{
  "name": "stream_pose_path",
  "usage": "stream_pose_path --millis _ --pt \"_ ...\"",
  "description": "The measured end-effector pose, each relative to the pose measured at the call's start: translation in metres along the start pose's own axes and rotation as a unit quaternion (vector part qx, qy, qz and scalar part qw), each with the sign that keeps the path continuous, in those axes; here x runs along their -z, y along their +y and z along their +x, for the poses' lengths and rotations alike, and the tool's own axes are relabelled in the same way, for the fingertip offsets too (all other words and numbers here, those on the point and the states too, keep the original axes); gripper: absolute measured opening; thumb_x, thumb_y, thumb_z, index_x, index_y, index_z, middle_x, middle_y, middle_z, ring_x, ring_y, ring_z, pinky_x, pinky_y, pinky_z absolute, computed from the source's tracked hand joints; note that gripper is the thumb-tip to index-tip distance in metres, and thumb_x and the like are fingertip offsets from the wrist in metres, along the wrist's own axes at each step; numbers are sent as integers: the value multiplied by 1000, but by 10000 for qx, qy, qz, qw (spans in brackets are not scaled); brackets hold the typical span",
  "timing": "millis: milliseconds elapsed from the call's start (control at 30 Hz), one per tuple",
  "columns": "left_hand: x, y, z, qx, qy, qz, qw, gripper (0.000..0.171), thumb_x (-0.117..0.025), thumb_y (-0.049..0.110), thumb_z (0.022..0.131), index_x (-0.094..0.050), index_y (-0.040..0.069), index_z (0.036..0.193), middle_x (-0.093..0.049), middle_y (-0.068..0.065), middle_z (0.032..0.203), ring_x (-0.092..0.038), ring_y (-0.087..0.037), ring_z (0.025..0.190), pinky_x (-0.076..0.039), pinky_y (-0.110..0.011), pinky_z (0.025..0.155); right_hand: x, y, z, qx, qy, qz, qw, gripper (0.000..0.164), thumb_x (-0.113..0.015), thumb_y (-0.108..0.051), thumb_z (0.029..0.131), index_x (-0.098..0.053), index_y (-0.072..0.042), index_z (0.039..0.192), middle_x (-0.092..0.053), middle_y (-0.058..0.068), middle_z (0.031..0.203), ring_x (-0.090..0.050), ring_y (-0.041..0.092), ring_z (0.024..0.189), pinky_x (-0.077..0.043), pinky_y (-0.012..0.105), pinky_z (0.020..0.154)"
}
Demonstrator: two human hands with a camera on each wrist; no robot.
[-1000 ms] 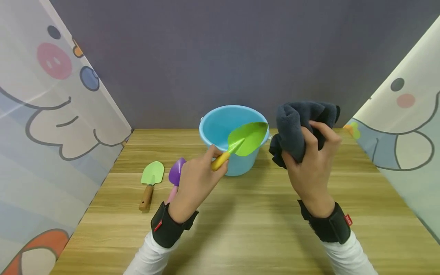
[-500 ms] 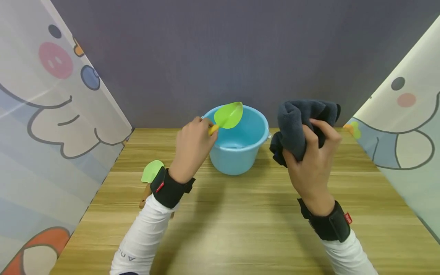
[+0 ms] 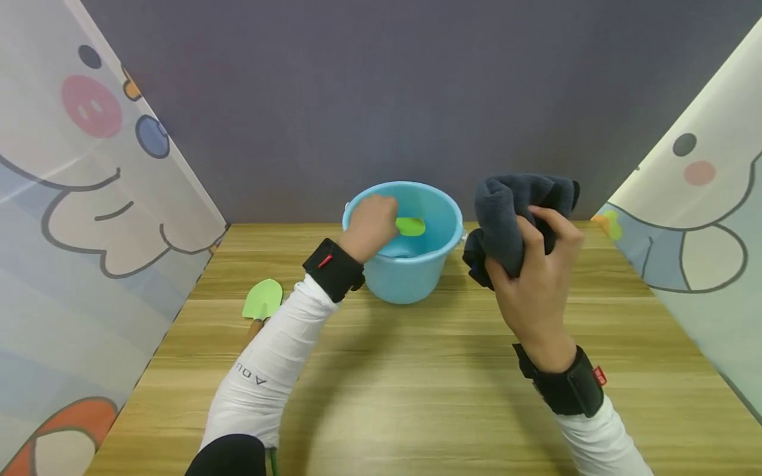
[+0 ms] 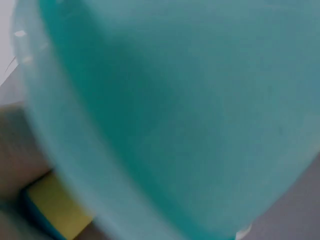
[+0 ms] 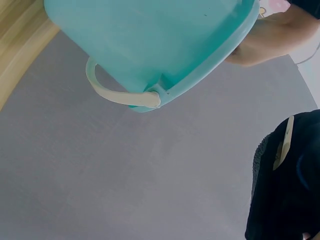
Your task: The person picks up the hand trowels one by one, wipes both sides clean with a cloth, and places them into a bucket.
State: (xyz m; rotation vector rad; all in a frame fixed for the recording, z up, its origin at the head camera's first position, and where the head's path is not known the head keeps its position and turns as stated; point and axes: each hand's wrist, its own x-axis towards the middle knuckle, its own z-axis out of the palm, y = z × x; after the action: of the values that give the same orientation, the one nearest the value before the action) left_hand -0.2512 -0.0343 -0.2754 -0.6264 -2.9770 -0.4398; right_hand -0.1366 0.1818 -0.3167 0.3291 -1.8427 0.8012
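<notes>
Over the near left rim of a light blue bucket, my left hand reaches inside with curled fingers. It grips a trowel whose green blade shows inside the bucket; its handle is hidden by the hand in the head view. The bucket wall fills most of the left wrist view. To the right of the bucket, my right hand holds a bunched dark grey towel up off the table. That towel also appears at the right edge of the right wrist view.
A light green trowel with a wooden handle lies on the wooden table, partly covered by the left sleeve. A grey wall stands behind the bucket. Cartoon-printed curtains flank both sides.
My left hand has moved from in front of the bucket, over its left rim and down into it, carrying the green trowel. The right hand with the towel stays nearly still.
</notes>
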Motion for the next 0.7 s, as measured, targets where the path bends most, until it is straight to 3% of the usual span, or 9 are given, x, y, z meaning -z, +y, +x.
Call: stream_pose_path --millis 167,400,600,700 --pt "-12 2 8 157 -717 12 9973 13 -59 1 93 -51 8 86 -38 -2 79 -42 -18 73 -37 -30 63 1 -1 0 27 -107 -40 9999 33 -68 -14 88 -62 -5 119 -44 25 137 -40 44 128 -38 52 103" --pt "-22 3 10 411 -1690 435 9838 12 -57 2 92 -49 11 87 -42 -2 80 -47 -19 77 -40 -35 74 2 1 1 23 -165 -111 9998 33 -68 -13 89 -62 -4 120 -44 25 137 -41 46 127 -38 53 102" --pt "-20 4 11 348 -1874 742 9789 30 -55 26 98 -43 16 73 -44 0 74 -53 -19 77 -43 -40 81 2 0 1 49 -192 -141 9997 33 -68 -14 89 -62 -4 120 -44 25 136 -40 46 127 -38 54 102" --pt "-18 6 11 301 -1881 763 9787 34 -52 30 100 -42 17 71 -44 0 74 -53 -19 79 -43 -40 81 2 0 1 47 -207 -160 9996 34 -68 -14 89 -62 -4 120 -44 25 137 -40 46 127 -39 54 101"
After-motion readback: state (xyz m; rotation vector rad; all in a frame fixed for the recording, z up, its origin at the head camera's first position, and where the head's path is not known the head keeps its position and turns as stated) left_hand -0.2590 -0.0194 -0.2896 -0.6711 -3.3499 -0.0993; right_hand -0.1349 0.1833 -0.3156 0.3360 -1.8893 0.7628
